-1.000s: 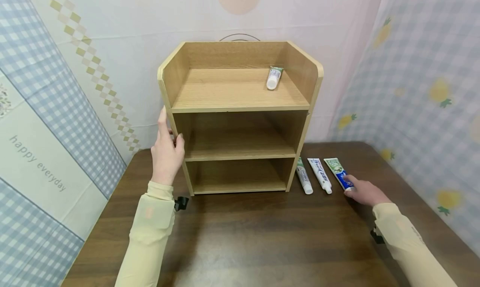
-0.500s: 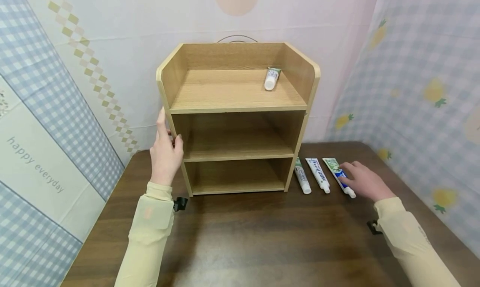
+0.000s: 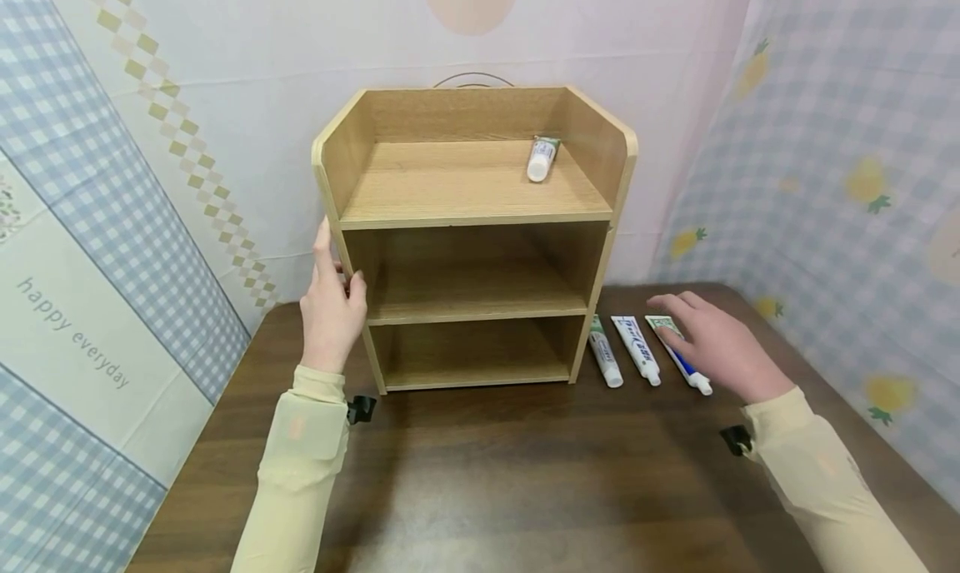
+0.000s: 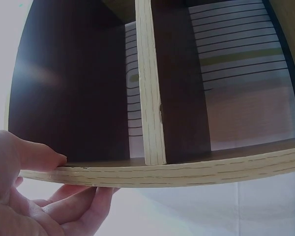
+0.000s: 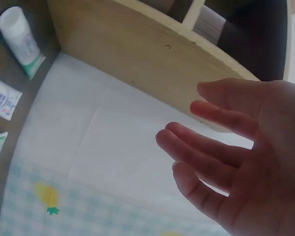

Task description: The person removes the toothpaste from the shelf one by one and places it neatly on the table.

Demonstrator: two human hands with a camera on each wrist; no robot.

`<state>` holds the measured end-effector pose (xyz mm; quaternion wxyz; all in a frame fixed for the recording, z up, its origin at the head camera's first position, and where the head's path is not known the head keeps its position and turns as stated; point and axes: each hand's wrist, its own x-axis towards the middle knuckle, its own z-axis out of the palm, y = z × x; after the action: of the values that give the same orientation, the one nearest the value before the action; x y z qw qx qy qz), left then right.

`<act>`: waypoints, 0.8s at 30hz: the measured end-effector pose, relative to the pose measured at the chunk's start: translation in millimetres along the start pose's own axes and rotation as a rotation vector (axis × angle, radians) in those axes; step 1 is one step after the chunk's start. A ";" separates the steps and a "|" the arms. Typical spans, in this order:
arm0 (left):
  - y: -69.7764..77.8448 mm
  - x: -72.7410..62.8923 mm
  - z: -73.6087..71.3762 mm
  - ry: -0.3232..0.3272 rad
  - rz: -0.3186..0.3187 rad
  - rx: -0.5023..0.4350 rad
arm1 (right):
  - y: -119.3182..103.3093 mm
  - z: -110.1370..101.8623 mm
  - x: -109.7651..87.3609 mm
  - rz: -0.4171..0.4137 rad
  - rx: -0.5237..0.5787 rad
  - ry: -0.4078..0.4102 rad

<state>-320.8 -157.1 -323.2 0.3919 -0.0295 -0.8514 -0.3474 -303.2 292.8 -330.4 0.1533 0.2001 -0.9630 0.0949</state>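
A wooden shelf unit [image 3: 476,220] stands upright on the table. My left hand [image 3: 332,319] holds its left side panel, the thumb [image 4: 44,155] on the inner face and the fingers on the outer face in the left wrist view. My right hand [image 3: 723,348] is raised with nothing in it, its fingers apart and slightly bent. In the head view it overlaps the green-and-blue toothpaste tube [image 3: 687,367], partly hiding it. Left of that lie a white-and-blue toothpaste tube [image 3: 636,350] and a green-and-white one [image 3: 606,356]. Another toothpaste tube [image 3: 542,158] lies on the top shelf.
The dark wooden table [image 3: 517,481] extends in front of the unit. A white cloth backdrop [image 3: 262,115] hangs behind it, with checked cloth [image 3: 810,181] along the right side. The unit's right side panel [image 5: 132,54] is close by my right fingers in the right wrist view.
My right hand has left the green-and-blue toothpaste tube on the table and moved up and slightly left, its fingers spreading. My left hand stays on the side panel.
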 end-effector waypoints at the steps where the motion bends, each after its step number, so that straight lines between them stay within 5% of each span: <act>1: 0.0 0.0 -0.2 -0.001 -0.002 0.001 | -2.4 -1.1 0.5 0.002 0.004 0.003; 12: -2.2 -1.3 1.1 -0.002 0.003 0.009 | -43.5 -12.9 7.3 -0.071 0.061 0.130; 24: -0.1 -1.4 0.1 0.008 0.007 0.006 | -84.2 -31.4 33.6 -0.317 0.034 0.343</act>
<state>-319.9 -156.8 -324.2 0.3966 -0.0298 -0.8508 -0.3435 -289.6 212.5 -279.5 0.3245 0.3322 -0.8777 0.1184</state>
